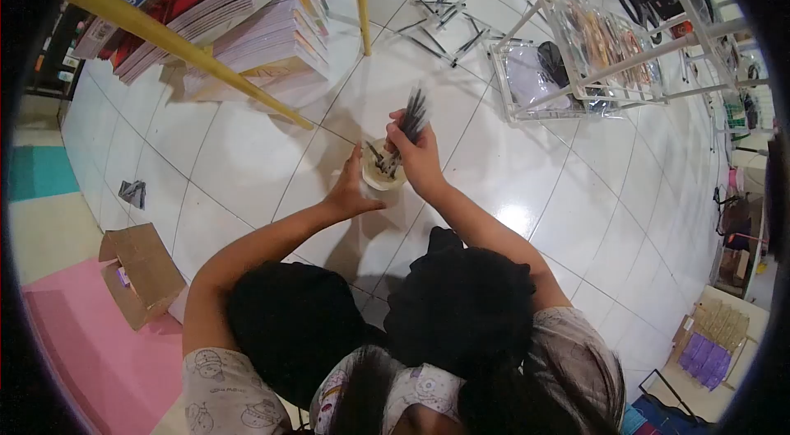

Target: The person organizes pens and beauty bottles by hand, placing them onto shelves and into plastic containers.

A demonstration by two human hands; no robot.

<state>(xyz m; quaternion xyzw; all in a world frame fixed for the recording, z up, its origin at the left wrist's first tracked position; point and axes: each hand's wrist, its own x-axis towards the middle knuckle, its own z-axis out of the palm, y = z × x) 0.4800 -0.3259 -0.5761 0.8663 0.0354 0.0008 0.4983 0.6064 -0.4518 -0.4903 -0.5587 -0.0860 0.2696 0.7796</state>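
My right hand (414, 153) is closed round a bundle of dark pens (418, 108), whose lower ends reach into a round, pale container (385, 180) on the tiled floor. Against the container's left side rests my left hand (352, 190), its thumb and fingers spread apart. A few dark pens stand inside the container, between the two hands. Farther forward, several more pens (444, 11) lie scattered on the tiles.
Stacked notebooks (247, 40) fill a shelf with yellow posts (189, 48) at the left front. A white wire rack (576, 89) with packaged goods stands at the right front. An open cardboard box (148, 270) sits at the left.
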